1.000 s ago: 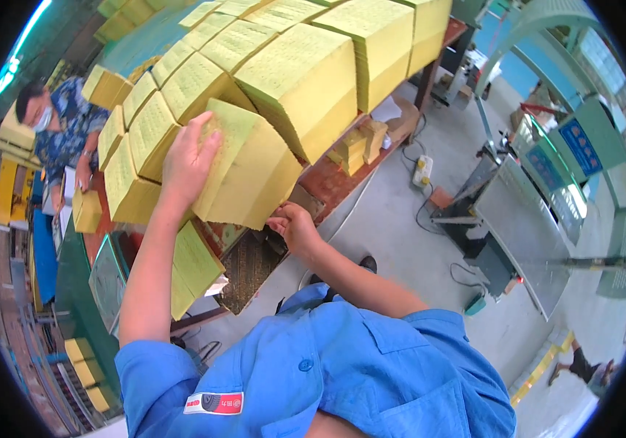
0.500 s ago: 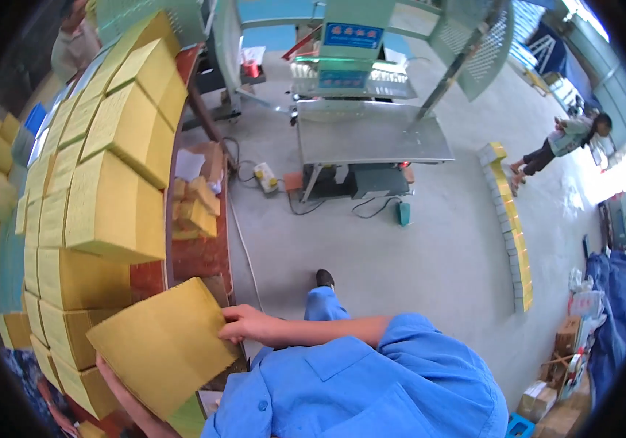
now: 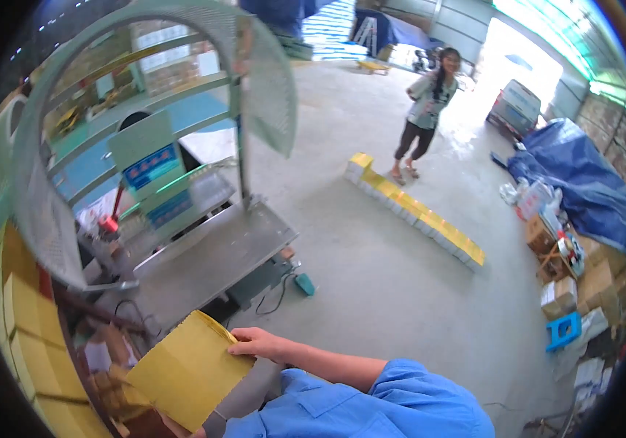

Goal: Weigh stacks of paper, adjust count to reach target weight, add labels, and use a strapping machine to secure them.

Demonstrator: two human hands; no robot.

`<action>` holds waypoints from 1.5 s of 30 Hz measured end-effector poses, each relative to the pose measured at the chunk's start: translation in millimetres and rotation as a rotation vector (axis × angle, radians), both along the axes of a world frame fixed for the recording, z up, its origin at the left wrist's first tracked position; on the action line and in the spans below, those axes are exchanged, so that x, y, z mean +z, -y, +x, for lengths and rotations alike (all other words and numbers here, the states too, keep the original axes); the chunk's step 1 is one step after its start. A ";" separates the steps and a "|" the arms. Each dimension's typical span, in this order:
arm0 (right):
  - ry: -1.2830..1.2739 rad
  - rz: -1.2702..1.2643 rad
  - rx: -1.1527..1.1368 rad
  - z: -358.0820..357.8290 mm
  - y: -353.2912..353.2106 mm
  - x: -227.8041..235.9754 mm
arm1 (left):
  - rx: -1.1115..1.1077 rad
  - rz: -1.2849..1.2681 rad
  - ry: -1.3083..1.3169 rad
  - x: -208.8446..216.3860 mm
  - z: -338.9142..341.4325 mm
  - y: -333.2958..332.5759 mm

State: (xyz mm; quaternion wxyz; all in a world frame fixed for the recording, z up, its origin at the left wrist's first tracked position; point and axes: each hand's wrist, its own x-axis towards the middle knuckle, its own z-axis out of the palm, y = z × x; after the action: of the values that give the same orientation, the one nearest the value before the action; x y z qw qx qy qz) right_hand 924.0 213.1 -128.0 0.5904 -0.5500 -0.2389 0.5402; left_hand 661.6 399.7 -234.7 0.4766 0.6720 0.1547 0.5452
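Grey floor (image 3: pixel 371 306), yellow-topped block row (image 3: pixel 416 212), blue stool (image 3: pixel 564 331)

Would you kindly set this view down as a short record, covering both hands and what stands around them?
Right hand: holds the edge of a yellow paper stack
Left hand: mostly hidden, at the stack's lower edge
Far left: more yellow stacks
Ahead, left: metal table
Floor: row of yellow-topped blocks
Other person: standing beyond the row
Right side: blue tarp, blue stool
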 end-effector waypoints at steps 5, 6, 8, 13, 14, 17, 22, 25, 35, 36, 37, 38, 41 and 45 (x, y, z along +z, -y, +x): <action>0.066 -0.042 -0.144 93.6 37.7 6.7 | -0.228 -0.141 -0.017 -6.6 148.9 11.6; 0.084 -0.053 -0.167 109.8 40.4 11.6 | -0.263 -0.174 -0.027 -7.0 172.8 16.7; 0.102 -0.064 -0.206 137.9 40.6 13.5 | -0.328 -0.230 -0.050 -5.5 216.7 18.0; 0.212 -0.083 -0.289 192.7 14.8 9.1 | -0.486 -0.358 -0.102 3.7 321.6 2.0; 0.213 -0.090 -0.298 203.7 8.3 14.2 | -0.510 -0.389 -0.114 4.6 337.7 -1.6; 0.284 -0.103 -0.302 226.5 -17.9 22.1 | -0.583 -0.483 -0.164 8.3 374.7 -20.8; 0.300 -0.096 -0.289 263.4 -55.6 -0.6 | -0.607 -0.672 -0.256 13.6 426.1 -34.8; 0.400 -0.095 -0.280 294.3 -75.0 -39.8 | -0.428 -0.809 -0.461 4.7 366.7 -68.6; -0.275 -0.008 -0.502 319.7 -55.8 -44.9 | -0.286 -1.102 -0.216 14.3 349.0 -83.0; -0.289 -0.003 -0.499 319.8 -56.2 -47.7 | -0.251 -1.132 -0.284 29.4 350.0 -84.2; -0.285 -0.006 -0.492 321.2 -55.4 -50.0 | -0.219 -1.163 -0.350 36.9 351.0 -85.1; -0.280 -0.008 -0.481 322.6 -55.5 -50.8 | -0.210 -1.158 -0.354 36.6 346.3 -85.5; -0.188 -0.069 -0.432 330.5 -62.1 -50.7 | -0.200 -1.163 -0.319 37.3 336.6 -85.9; -0.111 -0.127 -0.444 337.1 -76.2 -51.3 | -0.152 -1.157 -0.327 53.5 343.2 -80.3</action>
State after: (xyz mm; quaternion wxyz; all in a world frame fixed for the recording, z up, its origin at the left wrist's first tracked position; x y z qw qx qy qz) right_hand 1261.1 289.3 -179.4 0.6710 -0.5947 -0.0449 0.4405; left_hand 1004.8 480.0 -181.2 0.7723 0.3879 0.4490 0.2268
